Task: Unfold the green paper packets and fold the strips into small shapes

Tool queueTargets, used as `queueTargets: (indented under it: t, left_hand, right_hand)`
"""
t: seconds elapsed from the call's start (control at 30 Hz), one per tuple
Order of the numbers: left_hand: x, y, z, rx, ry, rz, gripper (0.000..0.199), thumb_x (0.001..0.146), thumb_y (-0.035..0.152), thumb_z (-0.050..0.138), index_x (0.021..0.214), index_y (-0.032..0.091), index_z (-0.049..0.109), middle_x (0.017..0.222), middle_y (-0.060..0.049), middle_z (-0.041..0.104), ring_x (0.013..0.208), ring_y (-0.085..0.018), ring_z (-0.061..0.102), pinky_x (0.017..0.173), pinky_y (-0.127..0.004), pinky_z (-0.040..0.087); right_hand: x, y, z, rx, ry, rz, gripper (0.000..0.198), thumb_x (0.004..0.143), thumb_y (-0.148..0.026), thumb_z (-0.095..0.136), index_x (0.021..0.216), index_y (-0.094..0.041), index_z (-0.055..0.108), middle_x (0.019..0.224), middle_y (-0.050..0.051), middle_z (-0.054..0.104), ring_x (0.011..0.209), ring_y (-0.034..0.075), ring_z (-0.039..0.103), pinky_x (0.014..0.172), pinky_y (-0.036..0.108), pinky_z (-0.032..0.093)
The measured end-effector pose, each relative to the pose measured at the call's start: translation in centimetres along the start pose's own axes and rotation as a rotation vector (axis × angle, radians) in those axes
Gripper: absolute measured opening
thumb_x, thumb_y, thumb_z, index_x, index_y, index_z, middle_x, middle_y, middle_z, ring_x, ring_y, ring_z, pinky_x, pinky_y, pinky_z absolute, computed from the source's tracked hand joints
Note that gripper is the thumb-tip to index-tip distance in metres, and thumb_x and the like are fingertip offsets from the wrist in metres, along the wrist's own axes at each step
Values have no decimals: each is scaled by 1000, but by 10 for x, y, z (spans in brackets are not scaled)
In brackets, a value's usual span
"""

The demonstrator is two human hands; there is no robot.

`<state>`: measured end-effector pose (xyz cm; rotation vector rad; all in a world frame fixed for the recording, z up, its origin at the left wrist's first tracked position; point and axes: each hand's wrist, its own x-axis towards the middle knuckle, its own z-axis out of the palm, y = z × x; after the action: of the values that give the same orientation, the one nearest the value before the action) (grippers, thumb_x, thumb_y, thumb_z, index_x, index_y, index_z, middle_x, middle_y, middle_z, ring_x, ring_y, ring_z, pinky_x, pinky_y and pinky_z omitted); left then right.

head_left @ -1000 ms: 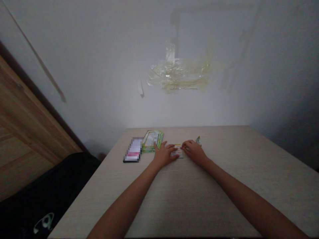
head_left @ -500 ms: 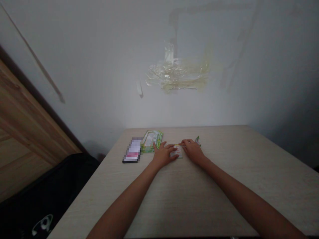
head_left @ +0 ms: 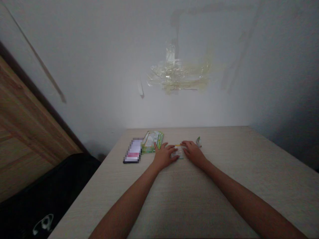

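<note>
A small flat printed packet or card with a yellow top edge lies on the table between my hands. My left hand rests with fingers spread, its fingertips on the packet's left side. On the packet's right side lie the stretched fingers of my right hand. A stack of green and white printed packets is just beyond my left hand. Beyond my right hand sits a small crumpled green and white scrap.
A phone with its screen blurred out lies left of the stack. The pale wooden table meets a wall with tape patches. At the left are a black bag-like item and a wooden panel.
My right hand's fingers have shifted from the packet's top edge down along its right side and spread more. My left hand has stayed nearly still.
</note>
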<state>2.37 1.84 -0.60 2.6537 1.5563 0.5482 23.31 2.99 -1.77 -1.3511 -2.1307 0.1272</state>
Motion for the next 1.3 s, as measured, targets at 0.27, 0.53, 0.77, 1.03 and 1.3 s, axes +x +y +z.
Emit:
queueTargets:
  t: [0.27,0.53,0.77,1.03,1.3]
  left_hand:
    - [-1,1,-1,2,6,-10,41,85,59,55,123,44,60,137,3,59,135,-34,39,107,-77,-8]
    - [0,2,-1,42,8,-20,41,84,62,54,123,48,59,137,5,59,134,-35,40,104,-81,-2]
    - [1,3,-3,-6,15,-31,39,83,61,56,120,47,62,133,4,61,132,-34,40,103,-80,-11]
    - [1,2,-2,-13,23,-23,39,83,62,56,118,45,63,132,4,62,129,-34,43,100,-82,-12]
    - [1,2,-2,3,22,-23,40,84,63,53,118,45,63,131,3,62,128,-33,43,105,-78,-9]
  right_hand:
    - [-3,6,2,93,43,-68,26,88,-12,49,110,-17,61,108,11,66,106,23,59,97,41,47]
    - [-2,4,1,91,67,-81,21,89,-13,52,107,-17,61,102,10,65,99,22,61,91,38,49]
    - [-3,1,-1,11,68,-125,13,89,-14,53,96,-19,63,96,8,65,92,21,60,86,38,48]
    - [-8,-3,-7,59,73,-179,14,80,-7,56,87,-18,60,89,6,63,88,21,58,83,36,46]
    - [-11,-7,-14,138,29,-270,20,75,-1,54,84,-18,58,85,6,62,86,20,56,81,34,45]
